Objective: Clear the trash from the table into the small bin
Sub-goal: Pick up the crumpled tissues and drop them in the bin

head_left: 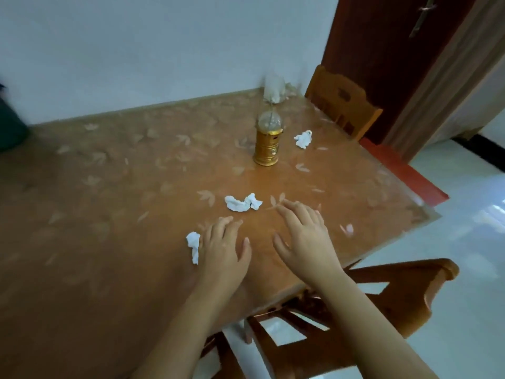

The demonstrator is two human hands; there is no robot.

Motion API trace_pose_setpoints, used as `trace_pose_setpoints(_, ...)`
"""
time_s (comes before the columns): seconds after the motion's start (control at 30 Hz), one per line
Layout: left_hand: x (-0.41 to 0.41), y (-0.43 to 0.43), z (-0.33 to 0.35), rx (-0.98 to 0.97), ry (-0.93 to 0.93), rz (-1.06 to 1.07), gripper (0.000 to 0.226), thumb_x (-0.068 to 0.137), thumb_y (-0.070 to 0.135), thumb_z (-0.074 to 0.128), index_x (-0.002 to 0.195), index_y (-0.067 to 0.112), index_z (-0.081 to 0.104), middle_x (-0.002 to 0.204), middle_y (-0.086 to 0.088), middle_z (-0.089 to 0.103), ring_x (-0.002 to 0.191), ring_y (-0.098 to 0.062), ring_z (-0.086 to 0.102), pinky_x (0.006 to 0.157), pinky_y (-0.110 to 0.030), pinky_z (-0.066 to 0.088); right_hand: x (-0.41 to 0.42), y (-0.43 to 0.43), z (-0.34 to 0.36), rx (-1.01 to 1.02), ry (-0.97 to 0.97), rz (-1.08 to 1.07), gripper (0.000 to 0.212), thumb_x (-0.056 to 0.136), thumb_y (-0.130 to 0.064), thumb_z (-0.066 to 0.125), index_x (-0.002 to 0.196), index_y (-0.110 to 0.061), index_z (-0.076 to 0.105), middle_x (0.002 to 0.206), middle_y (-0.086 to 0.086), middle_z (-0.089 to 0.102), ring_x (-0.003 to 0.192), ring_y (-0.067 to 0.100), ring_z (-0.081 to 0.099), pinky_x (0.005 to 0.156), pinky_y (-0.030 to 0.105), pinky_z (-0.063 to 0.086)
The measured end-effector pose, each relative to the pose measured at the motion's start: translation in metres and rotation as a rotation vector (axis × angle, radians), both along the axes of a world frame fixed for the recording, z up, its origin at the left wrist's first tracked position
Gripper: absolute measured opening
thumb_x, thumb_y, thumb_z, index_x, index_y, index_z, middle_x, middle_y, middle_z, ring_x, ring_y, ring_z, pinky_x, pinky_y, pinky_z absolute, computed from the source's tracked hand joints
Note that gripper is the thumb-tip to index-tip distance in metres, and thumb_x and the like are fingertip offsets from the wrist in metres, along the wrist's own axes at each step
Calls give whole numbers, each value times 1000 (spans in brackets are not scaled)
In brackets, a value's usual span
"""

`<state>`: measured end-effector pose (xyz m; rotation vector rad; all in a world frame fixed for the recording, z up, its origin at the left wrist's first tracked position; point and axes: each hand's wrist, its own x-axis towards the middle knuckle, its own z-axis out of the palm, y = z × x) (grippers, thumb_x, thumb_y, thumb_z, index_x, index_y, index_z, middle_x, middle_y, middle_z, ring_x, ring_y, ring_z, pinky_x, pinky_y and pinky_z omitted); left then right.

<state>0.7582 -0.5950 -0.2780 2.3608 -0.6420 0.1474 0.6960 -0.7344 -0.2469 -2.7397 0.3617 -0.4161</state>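
Three crumpled white tissues lie on the brown table (pixel 109 214). One tissue (pixel 193 246) touches the outer edge of my left hand (pixel 222 250). A larger crumpled tissue (pixel 241 203) lies just beyond both hands. A third tissue (pixel 302 139) sits far right, beside the gold lantern. My right hand (pixel 303 236) hovers flat over the table with fingers spread, holding nothing. My left hand is also flat and spread. A dark round container (pixel 11 124), possibly the bin, shows at the far left edge, blurred and cut off.
A gold lantern (pixel 267 140) stands mid-table, with a pale glass object (pixel 274 88) behind it by the wall. One wooden chair (pixel 341 105) stands at the far right corner, another chair (pixel 382 302) at the near side under my arms. White tiled floor lies right.
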Motion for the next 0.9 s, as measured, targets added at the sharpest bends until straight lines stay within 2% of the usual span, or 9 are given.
trace_pose_setpoints(0.07, 7, 0, -9, 4, 41, 67, 32, 82, 12, 61, 114, 7, 59, 123, -12, 56, 120, -32, 44, 102, -43, 30, 21, -5, -10, 31, 25, 106, 45, 82, -19, 58, 125, -12, 48, 132, 9, 50, 126, 28, 40, 105, 52, 28)
trace_pose_setpoints(0.17, 20, -2, -23, -15, 40, 198, 31, 80, 8, 63, 111, 6, 60, 119, -14, 58, 113, -34, 50, 98, -49, 37, 55, -19, -28, 49, 37, 245, 43, 80, -14, 60, 121, -9, 51, 127, 11, 54, 121, 30, 45, 101, 53, 35)
trace_pose_setpoints(0.37, 35, -16, -56, 21, 53, 453, 34, 78, 7, 63, 111, 5, 58, 114, -18, 61, 108, -38, 54, 94, -51, 42, 115, -53, -73, 103, 108, 435, 40, 80, -10, 60, 119, -5, 52, 122, 17, 56, 117, 36, 48, 97, 56, 37)
trace_pose_setpoints(0.57, 42, -23, -93, -2, 198, 654, 37, 80, 7, 61, 116, 3, 55, 120, -16, 58, 110, -33, 51, 94, -49, 40, 158, -69, -119, 125, 153, 498, 40, 79, -13, 62, 119, -8, 54, 121, 13, 57, 111, 35, 50, 97, 48, 37)
trace_pose_setpoints(0.7, 40, -21, -108, -3, 275, 751, 33, 80, 7, 60, 112, 1, 56, 107, -19, 61, 98, -36, 54, 83, -49, 45, 173, -74, -143, 144, 195, 517, 43, 81, -17, 62, 122, -10, 52, 127, 10, 54, 115, 31, 46, 99, 44, 35)
trace_pose_setpoints(0.8, 41, -16, -119, 58, 324, 732, 24, 81, 8, 52, 103, -2, 56, 95, -25, 60, 89, -40, 55, 75, -44, 44, 179, -76, -155, 169, 203, 515, 42, 81, -17, 63, 121, -10, 53, 127, 10, 53, 116, 30, 45, 98, 44, 35)
trace_pose_setpoints(0.9, 35, -15, -126, -3, 304, 790, 33, 81, 8, 62, 113, 2, 56, 107, -18, 60, 98, -32, 54, 84, -38, 42, 183, -76, -164, 193, 197, 504, 38, 79, -15, 65, 116, -8, 57, 124, 10, 56, 112, 31, 47, 93, 44, 40)
